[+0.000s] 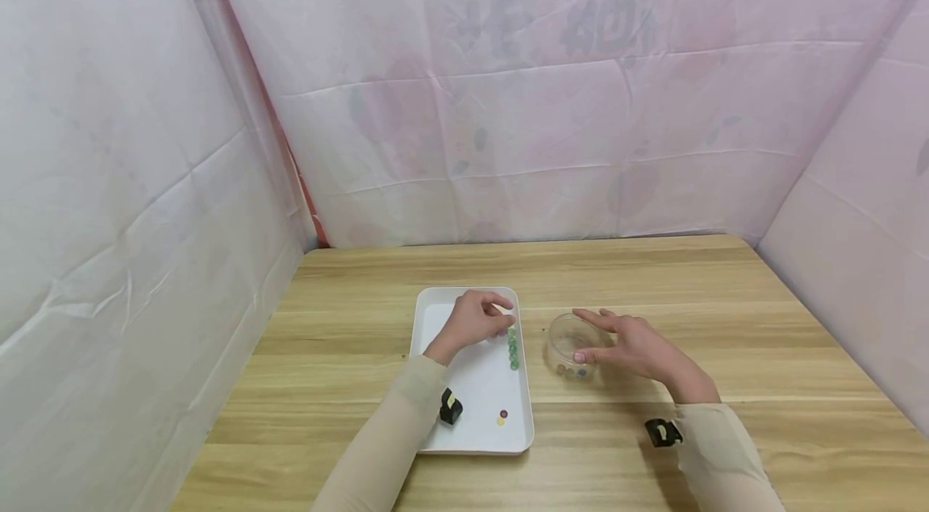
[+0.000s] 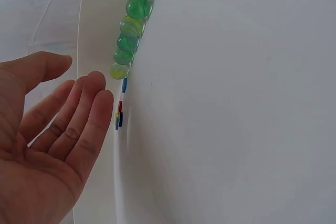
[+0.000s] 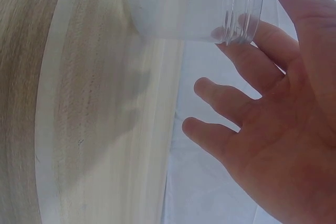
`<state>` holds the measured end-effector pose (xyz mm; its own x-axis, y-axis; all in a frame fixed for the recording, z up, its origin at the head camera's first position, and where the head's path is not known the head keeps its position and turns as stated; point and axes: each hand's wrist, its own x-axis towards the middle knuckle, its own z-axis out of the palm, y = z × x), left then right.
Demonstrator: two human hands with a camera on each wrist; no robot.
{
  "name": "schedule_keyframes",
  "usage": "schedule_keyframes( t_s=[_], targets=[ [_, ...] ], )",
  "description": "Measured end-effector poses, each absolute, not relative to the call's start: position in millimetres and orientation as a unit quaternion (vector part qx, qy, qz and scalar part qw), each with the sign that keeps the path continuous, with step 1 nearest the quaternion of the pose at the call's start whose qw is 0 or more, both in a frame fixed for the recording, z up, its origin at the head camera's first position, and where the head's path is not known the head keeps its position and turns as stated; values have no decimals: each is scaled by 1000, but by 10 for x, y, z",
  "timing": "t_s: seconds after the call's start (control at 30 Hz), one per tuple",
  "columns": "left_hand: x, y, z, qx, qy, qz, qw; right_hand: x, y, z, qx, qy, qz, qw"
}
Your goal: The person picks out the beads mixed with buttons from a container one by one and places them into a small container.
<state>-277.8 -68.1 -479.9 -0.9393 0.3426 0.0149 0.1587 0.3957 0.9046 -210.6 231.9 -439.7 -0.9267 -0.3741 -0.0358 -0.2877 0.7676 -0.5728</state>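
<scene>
Now the left hand (image 1: 475, 322) hovers over the white tray (image 1: 435, 318), fingers loosely spread and holding nothing, with the row of green marbles (image 2: 128, 35) lying just beyond its fingertips along the tray's right wall. Beside the tray, the right hand (image 1: 631, 347) steadies the clear jar (image 1: 569, 343) (thumb and fingers touching its rim).

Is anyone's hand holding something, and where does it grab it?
The right hand holds the clear jar by its side wall. The left hand holds nothing.
</scene>
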Motion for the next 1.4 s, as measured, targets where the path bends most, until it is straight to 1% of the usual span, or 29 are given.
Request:
schedule_keyframes(
  t_s=[0.43,0.67,1.03,1.4],
  targets=[
    [-2766,-668,-4818,138,848,498,116,-2106,2320,-4412,-176,936,-294,77],
    [-2761,-664,-4815,137,842,504,132,-2093,2313,-4408,-179,937,-292,74],
    [-2737,-666,-4804,138,842,501,143,-2106,2324,-4420,-184,936,-293,68],
    [-2722,-665,-4823,122,839,502,168,-2107,2333,-4427,-189,934,-296,66]
  ],
)
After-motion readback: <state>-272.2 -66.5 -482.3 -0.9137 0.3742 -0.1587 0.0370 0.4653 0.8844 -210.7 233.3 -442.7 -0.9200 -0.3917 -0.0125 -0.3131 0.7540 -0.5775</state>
